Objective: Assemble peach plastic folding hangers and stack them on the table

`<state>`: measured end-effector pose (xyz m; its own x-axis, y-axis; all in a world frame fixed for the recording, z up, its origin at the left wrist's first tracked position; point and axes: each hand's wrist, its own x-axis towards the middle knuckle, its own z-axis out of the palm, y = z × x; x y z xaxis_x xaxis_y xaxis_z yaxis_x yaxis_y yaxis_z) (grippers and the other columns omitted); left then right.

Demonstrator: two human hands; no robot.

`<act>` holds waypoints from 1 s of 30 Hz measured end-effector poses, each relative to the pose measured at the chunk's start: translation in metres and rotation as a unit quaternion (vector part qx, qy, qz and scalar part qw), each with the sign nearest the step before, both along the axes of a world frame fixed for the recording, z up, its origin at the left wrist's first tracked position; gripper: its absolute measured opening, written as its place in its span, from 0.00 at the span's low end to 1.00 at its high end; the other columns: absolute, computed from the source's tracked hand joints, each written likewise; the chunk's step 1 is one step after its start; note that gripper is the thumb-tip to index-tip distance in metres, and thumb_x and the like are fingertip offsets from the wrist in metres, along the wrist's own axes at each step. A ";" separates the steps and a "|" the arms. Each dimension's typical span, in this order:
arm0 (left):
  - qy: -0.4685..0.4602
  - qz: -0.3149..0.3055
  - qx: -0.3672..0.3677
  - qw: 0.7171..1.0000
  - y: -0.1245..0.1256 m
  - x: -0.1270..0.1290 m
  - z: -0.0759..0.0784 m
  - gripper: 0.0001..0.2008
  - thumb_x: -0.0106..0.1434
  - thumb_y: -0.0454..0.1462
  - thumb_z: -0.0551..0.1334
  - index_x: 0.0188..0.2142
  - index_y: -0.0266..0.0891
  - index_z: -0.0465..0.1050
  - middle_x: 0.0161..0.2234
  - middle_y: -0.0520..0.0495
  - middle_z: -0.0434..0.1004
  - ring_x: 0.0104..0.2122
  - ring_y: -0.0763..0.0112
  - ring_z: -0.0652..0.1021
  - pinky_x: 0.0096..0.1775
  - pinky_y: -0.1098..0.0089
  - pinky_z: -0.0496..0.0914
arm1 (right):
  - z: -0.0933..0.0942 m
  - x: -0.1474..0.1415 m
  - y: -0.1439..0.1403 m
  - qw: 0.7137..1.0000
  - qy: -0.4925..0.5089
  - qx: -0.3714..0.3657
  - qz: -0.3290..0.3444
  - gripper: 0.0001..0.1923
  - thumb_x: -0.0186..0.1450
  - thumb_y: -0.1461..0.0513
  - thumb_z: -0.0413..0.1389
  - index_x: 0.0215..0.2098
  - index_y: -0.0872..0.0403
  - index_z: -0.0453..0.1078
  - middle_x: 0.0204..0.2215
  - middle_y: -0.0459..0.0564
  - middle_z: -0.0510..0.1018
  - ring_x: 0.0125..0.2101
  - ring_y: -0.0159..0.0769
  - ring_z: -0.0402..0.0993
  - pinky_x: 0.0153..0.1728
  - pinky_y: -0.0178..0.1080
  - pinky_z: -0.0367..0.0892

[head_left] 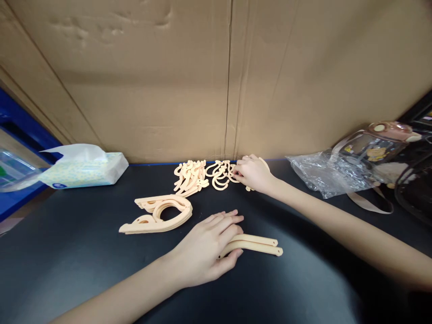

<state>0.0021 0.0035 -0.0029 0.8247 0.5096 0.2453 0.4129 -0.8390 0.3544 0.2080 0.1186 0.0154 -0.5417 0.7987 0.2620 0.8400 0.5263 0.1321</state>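
My left hand [205,252] lies low over two slim cream plastic hanger arms [256,245], side by side on the black table. Its thumb and fingers close around their left ends, and the far ends stick out to the right. At the back, my right hand [253,173] reaches into a loose group of cream plastic hooks [220,175] with its fingers bent down. What its fingertips pinch is hidden. A denser pile of cream hooks and small pieces [191,175] is left of that group. Nearer me, folded cream hangers [168,223] are stacked left of my left hand.
Cardboard [151,90] stands as a wall behind the black table [101,261]. A tissue pack [84,168] sits at the back left. Crumpled clear plastic [317,173] and a strapped, clear bottle with a brown lid [393,130] occupy the back right.
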 end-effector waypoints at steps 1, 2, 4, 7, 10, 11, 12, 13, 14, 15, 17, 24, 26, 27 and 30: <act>-0.003 0.000 -0.001 1.000 0.000 0.000 0.001 0.11 0.64 0.37 0.56 0.46 0.41 0.67 0.51 0.44 0.72 0.58 0.63 0.67 0.57 0.59 0.63 | 0.000 -0.001 0.000 1.000 0.003 0.003 -0.002 0.11 0.65 0.65 0.51 0.30 0.58 0.74 0.30 0.53 0.78 0.35 0.39 0.68 0.37 0.41 0.52; -0.005 0.000 -0.002 1.000 0.000 0.000 0.001 0.10 0.64 0.37 0.56 0.45 0.41 0.67 0.50 0.45 0.73 0.57 0.63 0.68 0.57 0.60 0.64 | 0.000 -0.002 0.000 1.000 0.007 0.007 -0.005 0.11 0.64 0.65 0.51 0.29 0.58 0.74 0.30 0.53 0.78 0.35 0.39 0.68 0.37 0.41 0.52; -0.011 -0.001 -0.002 1.000 0.000 0.001 0.002 0.09 0.64 0.36 0.55 0.44 0.41 0.66 0.47 0.45 0.75 0.56 0.63 0.69 0.55 0.61 0.65 | 0.002 -0.003 0.000 1.000 0.019 0.014 -0.008 0.10 0.63 0.66 0.51 0.29 0.58 0.73 0.30 0.53 0.78 0.35 0.39 0.68 0.38 0.41 0.52; -0.013 -0.003 -0.004 1.000 0.000 0.002 0.003 0.08 0.64 0.35 0.55 0.43 0.41 0.66 0.45 0.46 0.75 0.55 0.64 0.70 0.54 0.63 0.66 | 0.009 -0.002 -0.004 0.999 0.042 0.022 -0.007 0.08 0.62 0.66 0.51 0.30 0.57 0.73 0.29 0.51 0.77 0.34 0.38 0.67 0.39 0.40 0.52; -0.007 -0.002 -0.009 1.000 0.000 0.002 0.003 0.07 0.65 0.35 0.55 0.43 0.40 0.66 0.45 0.46 0.75 0.54 0.65 0.70 0.53 0.64 0.67 | 0.019 0.001 -0.016 0.997 0.067 0.026 -0.002 0.08 0.62 0.65 0.52 0.30 0.56 0.73 0.27 0.48 0.75 0.32 0.35 0.66 0.40 0.39 0.53; -0.006 -0.001 -0.008 1.000 0.000 0.002 0.003 0.07 0.65 0.35 0.55 0.42 0.40 0.66 0.45 0.46 0.75 0.54 0.66 0.70 0.53 0.65 0.66 | 0.022 0.002 -0.022 0.997 0.074 0.026 0.003 0.08 0.62 0.65 0.52 0.30 0.56 0.73 0.26 0.47 0.75 0.31 0.34 0.66 0.40 0.38 0.54; -0.005 -0.001 -0.005 1.000 0.000 0.002 0.002 0.07 0.65 0.35 0.54 0.42 0.40 0.66 0.45 0.46 0.75 0.54 0.66 0.70 0.53 0.65 0.66 | 0.025 0.004 -0.030 0.996 0.083 0.026 0.010 0.08 0.63 0.64 0.52 0.29 0.55 0.73 0.24 0.46 0.74 0.30 0.34 0.65 0.39 0.38 0.54; -0.005 -0.001 -0.001 1.000 0.000 0.002 0.002 0.07 0.65 0.35 0.54 0.42 0.40 0.67 0.45 0.46 0.75 0.54 0.66 0.70 0.53 0.65 0.66 | 0.026 0.007 -0.038 0.994 0.107 0.024 0.027 0.08 0.62 0.64 0.53 0.28 0.55 0.73 0.23 0.45 0.73 0.29 0.33 0.65 0.38 0.38 0.55; -0.006 -0.003 0.003 1.000 0.000 0.002 0.002 0.07 0.65 0.35 0.54 0.43 0.40 0.67 0.45 0.46 0.75 0.54 0.65 0.70 0.53 0.65 0.65 | 0.027 0.009 -0.048 0.991 0.128 0.016 0.041 0.07 0.61 0.65 0.54 0.27 0.55 0.72 0.22 0.45 0.72 0.28 0.33 0.65 0.38 0.38 0.55; -0.007 -0.005 0.008 1.000 0.000 0.002 0.002 0.08 0.65 0.35 0.54 0.43 0.40 0.67 0.45 0.46 0.75 0.54 0.65 0.70 0.53 0.65 0.65 | 0.027 0.012 -0.057 0.988 0.143 0.002 0.054 0.07 0.61 0.65 0.54 0.27 0.54 0.72 0.22 0.44 0.72 0.29 0.32 0.66 0.38 0.38 0.55; 0.002 -0.003 0.017 1.000 0.000 0.002 0.002 0.07 0.65 0.35 0.54 0.42 0.40 0.67 0.44 0.47 0.74 0.49 0.65 0.72 0.48 0.65 0.66 | 0.022 0.018 -0.076 0.984 0.160 -0.040 0.071 0.06 0.61 0.65 0.55 0.26 0.54 0.71 0.21 0.43 0.70 0.28 0.31 0.66 0.37 0.37 0.56; 0.023 0.042 0.047 0.998 -0.002 0.004 0.003 0.10 0.62 0.41 0.58 0.40 0.40 0.69 0.34 0.49 0.71 0.34 0.66 0.69 0.35 0.64 0.57 | -0.002 0.037 -0.115 0.975 0.176 -0.129 0.036 0.06 0.62 0.64 0.55 0.27 0.52 0.70 0.20 0.41 0.68 0.25 0.29 0.64 0.33 0.36 0.57; 0.023 0.043 0.046 0.998 -0.002 0.005 0.003 0.09 0.62 0.41 0.58 0.39 0.40 0.69 0.33 0.50 0.71 0.34 0.67 0.68 0.35 0.64 0.56 | -0.005 0.039 -0.117 0.975 0.179 -0.127 0.033 0.05 0.62 0.65 0.56 0.27 0.52 0.70 0.20 0.40 0.68 0.25 0.28 0.64 0.33 0.35 0.57; 0.023 0.043 0.045 0.998 -0.002 0.005 0.002 0.08 0.62 0.41 0.58 0.37 0.40 0.69 0.33 0.50 0.70 0.33 0.67 0.68 0.35 0.64 0.56 | -0.006 0.040 -0.118 0.976 0.179 -0.122 0.034 0.05 0.61 0.65 0.56 0.27 0.52 0.70 0.21 0.40 0.68 0.24 0.28 0.64 0.32 0.35 0.57; 0.017 0.040 0.047 0.998 -0.002 0.004 0.001 0.07 0.62 0.40 0.58 0.36 0.40 0.69 0.32 0.51 0.70 0.33 0.68 0.67 0.35 0.64 0.54 | -0.007 0.041 -0.118 0.979 0.173 -0.100 0.037 0.05 0.61 0.65 0.56 0.26 0.52 0.70 0.21 0.40 0.69 0.24 0.28 0.64 0.32 0.35 0.57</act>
<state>0.0063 0.0015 -0.0014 0.7910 0.5502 0.2675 0.4905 -0.8317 0.2603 0.2487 0.0004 0.0082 -0.5060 0.8153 0.2816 0.7755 0.5729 -0.2652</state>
